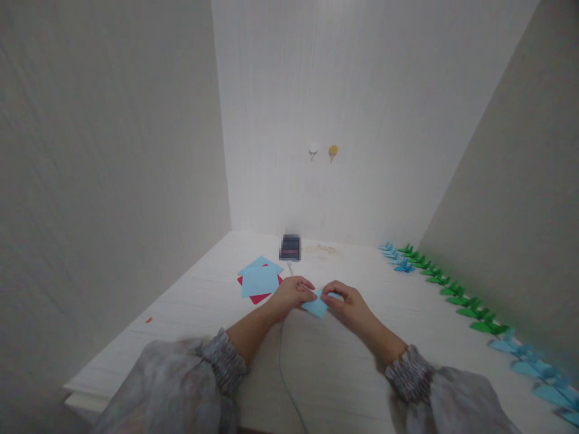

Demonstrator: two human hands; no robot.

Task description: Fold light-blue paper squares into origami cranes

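A small folded piece of light blue paper (315, 307) is held between my two hands over the white table. My left hand (294, 293) pinches its left side between thumb and fingers. On the opposite side, my right hand (342, 301) grips the upper right part with thumb and fingertips. The fingers hide part of the paper, so its exact fold cannot be made out. Just left of my left hand lie loose sheets, light blue paper (260, 282) on top of red paper (259, 298).
A dark device (290, 248) with a pale cable (281, 355) stands near the back wall. Rows of green folded paper cranes (470, 310) and blue ones (538, 367) line the right side. Two hooks, white (312, 149) and yellow (333, 150), hang on the wall. An orange scrap (149, 320) lies left.
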